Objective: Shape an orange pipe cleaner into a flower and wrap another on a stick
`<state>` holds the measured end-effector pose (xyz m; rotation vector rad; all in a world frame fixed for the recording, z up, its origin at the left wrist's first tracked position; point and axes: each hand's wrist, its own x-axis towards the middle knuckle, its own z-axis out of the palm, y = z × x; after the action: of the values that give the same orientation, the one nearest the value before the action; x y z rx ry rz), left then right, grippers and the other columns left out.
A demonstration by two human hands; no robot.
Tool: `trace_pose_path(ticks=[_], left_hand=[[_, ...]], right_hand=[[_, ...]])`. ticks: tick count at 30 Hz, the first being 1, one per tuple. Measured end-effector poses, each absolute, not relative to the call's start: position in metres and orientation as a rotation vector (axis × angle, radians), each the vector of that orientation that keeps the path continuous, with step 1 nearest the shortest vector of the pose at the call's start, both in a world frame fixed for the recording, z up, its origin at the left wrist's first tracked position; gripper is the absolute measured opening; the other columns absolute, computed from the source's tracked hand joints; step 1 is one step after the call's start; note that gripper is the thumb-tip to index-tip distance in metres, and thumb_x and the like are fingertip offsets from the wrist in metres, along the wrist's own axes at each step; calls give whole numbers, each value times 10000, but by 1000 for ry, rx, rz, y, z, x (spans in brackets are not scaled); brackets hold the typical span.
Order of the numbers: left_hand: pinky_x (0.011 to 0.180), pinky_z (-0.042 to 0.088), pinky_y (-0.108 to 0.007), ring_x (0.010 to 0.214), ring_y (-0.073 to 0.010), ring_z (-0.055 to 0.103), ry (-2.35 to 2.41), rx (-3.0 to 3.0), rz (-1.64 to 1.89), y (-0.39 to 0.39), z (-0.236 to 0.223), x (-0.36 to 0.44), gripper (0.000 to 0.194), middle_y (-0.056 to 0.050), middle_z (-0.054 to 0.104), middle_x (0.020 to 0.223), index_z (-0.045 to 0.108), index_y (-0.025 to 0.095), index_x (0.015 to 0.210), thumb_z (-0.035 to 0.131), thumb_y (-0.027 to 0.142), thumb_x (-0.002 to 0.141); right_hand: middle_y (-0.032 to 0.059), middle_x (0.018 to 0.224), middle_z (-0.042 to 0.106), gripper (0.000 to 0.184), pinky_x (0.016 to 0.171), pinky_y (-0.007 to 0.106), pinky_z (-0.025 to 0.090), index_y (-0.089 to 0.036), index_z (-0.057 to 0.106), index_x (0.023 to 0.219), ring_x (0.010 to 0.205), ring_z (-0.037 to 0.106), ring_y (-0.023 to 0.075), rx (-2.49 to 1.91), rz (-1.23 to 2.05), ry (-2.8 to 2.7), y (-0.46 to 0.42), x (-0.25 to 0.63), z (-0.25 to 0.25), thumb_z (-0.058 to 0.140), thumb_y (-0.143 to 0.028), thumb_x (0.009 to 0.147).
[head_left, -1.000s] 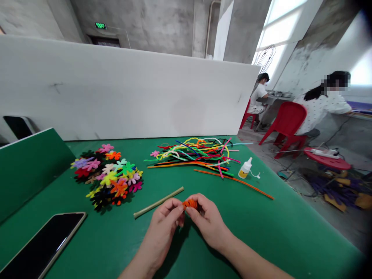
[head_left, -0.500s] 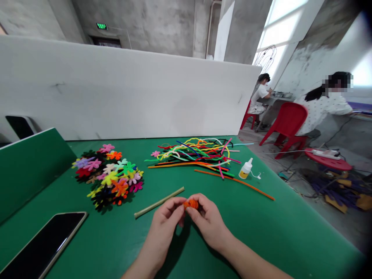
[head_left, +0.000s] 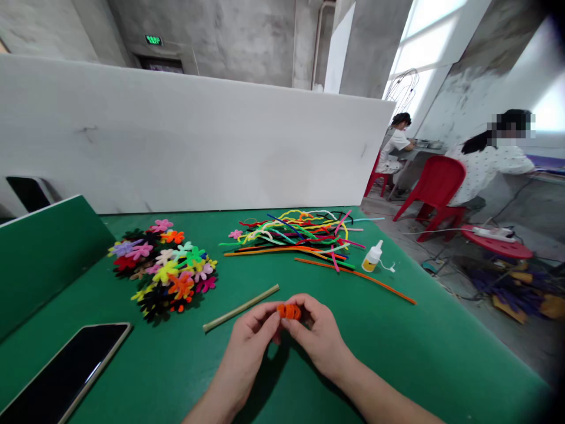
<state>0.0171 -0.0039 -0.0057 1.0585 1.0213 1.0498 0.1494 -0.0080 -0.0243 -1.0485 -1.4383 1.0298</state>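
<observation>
Both our left hand (head_left: 251, 334) and right hand (head_left: 318, 334) pinch fuzzy orange coil (head_left: 290, 311) near right end of pale stick (head_left: 241, 308). Coil likely light, soft, easily crushed; we best hold ends.

No text readable with certainty. Green lit sign (head_left: 153, 40) high at concrete wall (head_left: 238, 41): row of characters, too small for reading. Small bottle (head_left: 374, 254) with yellow label (head_left: 369, 267): print not legible.

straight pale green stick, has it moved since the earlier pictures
No. Relative to the white plastic yellow-labelled bottle, the straight pale green stick keeps its place and slant.
</observation>
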Motion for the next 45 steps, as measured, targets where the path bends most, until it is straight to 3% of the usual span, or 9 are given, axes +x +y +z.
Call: trace_pose_path(ticks=[7, 14, 19, 23, 37, 45], left_hand=[[554, 370, -192, 576, -90, 440, 986, 1107, 1078, -6, -6, 18, 142, 27, 561, 656, 631, 176, 853, 560, 206, 734], [534, 371, -186, 534, -86, 429, 1099, 1247, 1087, -5, 1, 17, 108, 35, 540, 588, 640, 149, 768, 579, 212, 704], [583, 416, -226, 605, -134, 510, 1177, 1492, 1085, -4, 0, 16, 147, -1, 577, 633, 647, 146, 782, 533, 221, 728], [656, 436, -252, 692, -162, 559, 1206, 1685, 1112, -3, -3, 15, 143, -34, 620, 725, 647, 147, 771, 521, 197, 727], [613, 484, -247, 641, -151, 596, 1219, 1472, 1218, -6, -9, 20, 136, -27, 653, 714, 624, 142, 782, 542, 194, 687], [590, 449, -237, 617, -139, 555, 1243, 1788, 1223, -9, -5, 21, 123, -6, 606, 662, 637, 159, 782, 543, 170, 704]], right_hand=[[8, 814, 574, 234, 644, 230, 440, -191, 513, 896, 716, 541, 127, -981, 1117, -1355, -9, 146, -23, 577, -112, 685], [2, 792, 565, 180, 640, 224, 446, -181, 532, 878, 694, 543, 112, -905, 1242, -1245, -10, 145, -23, 594, -163, 710], [-8, 732, 553, 162, 595, 207, 456, -151, 544, 835, 605, 525, 81, -865, 1360, -1115, -9, 145, -18, 606, -248, 721], [-18, 690, 550, 169, 583, 191, 443, -141, 546, 788, 582, 518, 69, -875, 1372, -1078, -9, 144, -16, 630, -263, 706], [-12, 692, 556, 226, 611, 209, 424, -150, 517, 757, 614, 518, 83, -822, 1423, -952, -9, 139, -16, 664, -300, 674], [-30, 674, 516, 240, 565, 194, 394, -167, 490, 762, 599, 493, 86, -888, 1361, -1060, -11, 143, -19, 673, -278, 654]])
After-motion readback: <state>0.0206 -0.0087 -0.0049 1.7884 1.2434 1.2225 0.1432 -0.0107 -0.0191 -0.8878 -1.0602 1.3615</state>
